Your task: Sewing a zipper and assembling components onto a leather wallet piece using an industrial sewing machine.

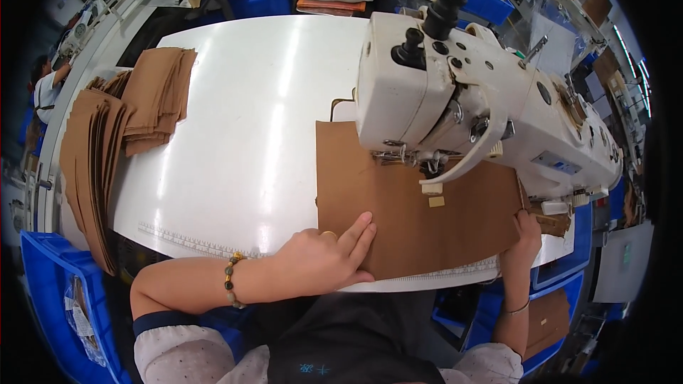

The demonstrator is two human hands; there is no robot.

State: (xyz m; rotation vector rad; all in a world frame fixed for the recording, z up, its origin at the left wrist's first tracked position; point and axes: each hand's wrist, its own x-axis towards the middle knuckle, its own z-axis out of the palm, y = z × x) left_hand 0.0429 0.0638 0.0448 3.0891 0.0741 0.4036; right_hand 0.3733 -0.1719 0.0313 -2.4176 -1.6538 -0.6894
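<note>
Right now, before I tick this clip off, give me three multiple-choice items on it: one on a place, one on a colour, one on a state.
1. Where do the stacks of brown pieces lie?
A. at the table's left edge
B. under the machine head
C. in the person's lap

2. What colour is the bin at lower left?
A. red
B. blue
C. green

3. How does the left hand meet the brown sheet?
A. it lifts the sheet off the table
B. it hovers clear of it
C. it lies flat on it, fingers out

Key: 1 A, the stacks sit left on the white table, away from the sewing machine. 2 B, its wall is plainly blue. 3 C, the fingers press the sheet's near edge; the right hand holds its right end.
</note>
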